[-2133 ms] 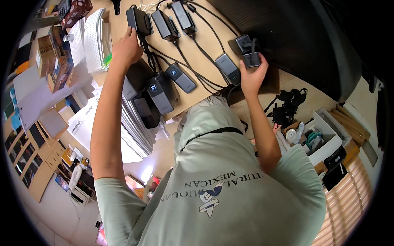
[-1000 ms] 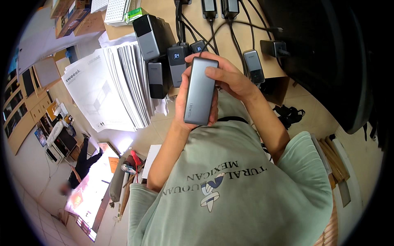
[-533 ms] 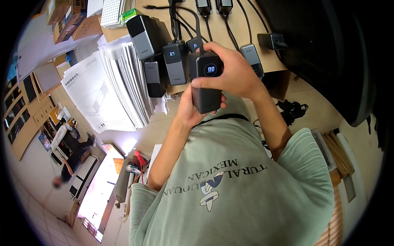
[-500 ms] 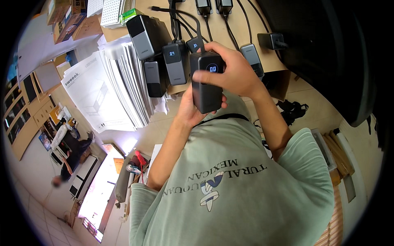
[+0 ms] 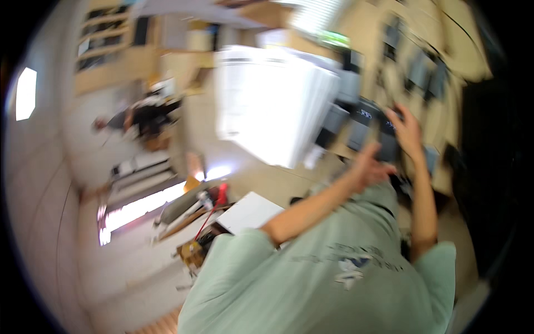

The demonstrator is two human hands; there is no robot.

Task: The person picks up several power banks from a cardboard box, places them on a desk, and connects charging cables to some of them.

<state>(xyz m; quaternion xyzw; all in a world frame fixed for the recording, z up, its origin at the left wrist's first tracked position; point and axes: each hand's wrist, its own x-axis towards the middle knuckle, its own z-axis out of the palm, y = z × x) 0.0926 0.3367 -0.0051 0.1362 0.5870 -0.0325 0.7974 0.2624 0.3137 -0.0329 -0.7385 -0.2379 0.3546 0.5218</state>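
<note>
The picture is smeared by motion. My right hand [image 5: 410, 134] grips a dark power bank [image 5: 391, 146] with a lit display, thumb and fingers around its upper part at the table's near edge. My left hand [image 5: 368, 168] is just below and left of it, thumb and fingers apart, with nothing seen in it. Left of the held one stands a grey power bank [image 5: 360, 133] with a lit display. Further left are a dark power bank [image 5: 332, 123] and a larger grey one [image 5: 349, 83].
A thick stack of white printed sheets [image 5: 267, 106] is left of the power banks. Cables and chargers [image 5: 425, 72] lie on the wooden table [image 5: 370, 22]. A large black screen [image 5: 489, 167] stands at the right. A person [image 5: 147, 119] is far off at the left.
The view has swung, so the table sits further right. My left hand has come off the power bank's lower end. My right hand has carried the power bank down beside the others.
</note>
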